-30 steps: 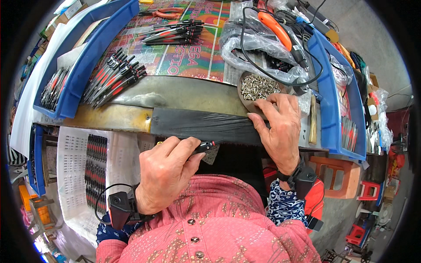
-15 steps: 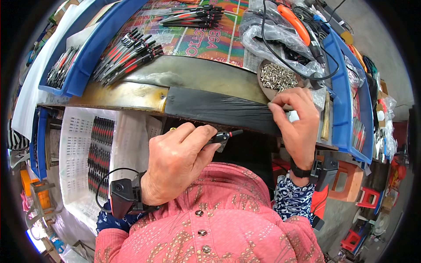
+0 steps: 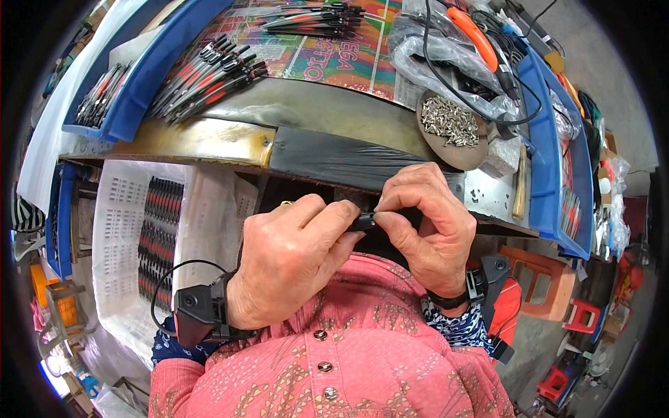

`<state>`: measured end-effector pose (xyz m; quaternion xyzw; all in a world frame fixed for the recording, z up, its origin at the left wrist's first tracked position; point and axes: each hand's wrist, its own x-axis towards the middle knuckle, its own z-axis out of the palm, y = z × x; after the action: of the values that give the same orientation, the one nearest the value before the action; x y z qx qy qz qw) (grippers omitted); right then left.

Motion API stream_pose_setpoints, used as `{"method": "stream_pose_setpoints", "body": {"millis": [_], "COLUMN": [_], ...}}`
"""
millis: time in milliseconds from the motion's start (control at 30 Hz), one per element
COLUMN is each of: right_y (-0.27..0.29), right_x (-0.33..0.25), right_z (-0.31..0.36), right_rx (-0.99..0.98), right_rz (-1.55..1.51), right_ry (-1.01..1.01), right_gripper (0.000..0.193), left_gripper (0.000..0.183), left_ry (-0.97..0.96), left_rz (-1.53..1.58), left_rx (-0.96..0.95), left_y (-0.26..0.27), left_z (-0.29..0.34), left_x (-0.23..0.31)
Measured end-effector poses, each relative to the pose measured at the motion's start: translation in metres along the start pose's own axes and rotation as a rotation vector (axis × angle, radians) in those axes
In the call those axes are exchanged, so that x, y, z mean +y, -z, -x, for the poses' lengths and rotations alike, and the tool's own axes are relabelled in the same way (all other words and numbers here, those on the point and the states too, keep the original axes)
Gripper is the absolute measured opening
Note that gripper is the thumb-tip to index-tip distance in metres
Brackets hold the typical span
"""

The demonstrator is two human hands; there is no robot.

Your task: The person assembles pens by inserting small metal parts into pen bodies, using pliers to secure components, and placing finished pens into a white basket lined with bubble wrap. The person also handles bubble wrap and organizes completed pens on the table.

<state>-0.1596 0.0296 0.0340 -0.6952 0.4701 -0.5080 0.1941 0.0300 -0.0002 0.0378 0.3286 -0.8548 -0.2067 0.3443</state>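
Note:
In front of my body, just off the bench's near edge, my left hand (image 3: pixel 296 261) is closed round a black pen (image 3: pixel 362 222). Only a short dark piece of it shows between the fingers; the rest is hidden in my grip. The thumb and forefinger of my right hand (image 3: pixel 428 233) pinch at the pen's right end. Whether a small part is also in that pinch is hidden. Beyond my right hand, a round brown dish (image 3: pixel 453 157) holds a heap of small silvery metal pieces (image 3: pixel 447 122).
Pens (image 3: pixel 209 80) in black, grey and red lie on the bench at left, with another bunch (image 3: pixel 313 19) farther back. Blue bins (image 3: pixel 132 104) (image 3: pixel 557 188) flank the bench. An orange-handled tool (image 3: pixel 474 38) rests by clear plastic bags. A white crate (image 3: pixel 115 244) holds rows of pens.
My right hand has come from beside the metal pieces, leftward and nearer, to meet the pen's end. My left hand keeps the pen at nearly the same spot.

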Motion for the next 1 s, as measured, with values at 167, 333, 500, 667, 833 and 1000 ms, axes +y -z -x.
{"method": "stream_pose_setpoints", "body": {"millis": [167, 333, 500, 667, 833, 1000], "right_y": [-0.002, -0.0042, -0.0047, -0.005, -0.0034, -0.0012], "right_x": [-0.001, 0.0007, 0.0005, 0.0003, -0.0004, -0.0059], "right_z": [0.0007, 0.0018, 0.0034, 0.004, 0.0024, 0.0024], "right_rx": [-0.016, -0.001, -0.007, -0.016, -0.016, -0.035], "right_rz": [0.025, -0.068, -0.163, -0.18, -0.041, 0.062], "right_ry": [0.005, -0.029, -0.093, -0.127, -0.021, 0.031], "right_gripper": [0.013, 0.012, 0.01, 0.01, 0.013, 0.013], "left_gripper": [0.03, 0.03, 0.026, 0.028, 0.031, 0.028], "left_ry": [-0.019, -0.024, -0.034, -0.049, -0.037, -0.051], "left_rz": [-0.009, 0.002, -0.01, 0.019, 0.018, -0.011], "left_rx": [0.016, 0.018, 0.01, 0.023, 0.007, 0.014], "left_y": [0.0016, 0.0016, 0.0008, 0.0012, 0.0027, 0.0014], "left_z": [0.0008, 0.0017, 0.0024, 0.0016, 0.0018, 0.0035], "left_x": [0.0006, -0.0005, -0.0014, -0.0019, -0.0021, -0.0037]}}
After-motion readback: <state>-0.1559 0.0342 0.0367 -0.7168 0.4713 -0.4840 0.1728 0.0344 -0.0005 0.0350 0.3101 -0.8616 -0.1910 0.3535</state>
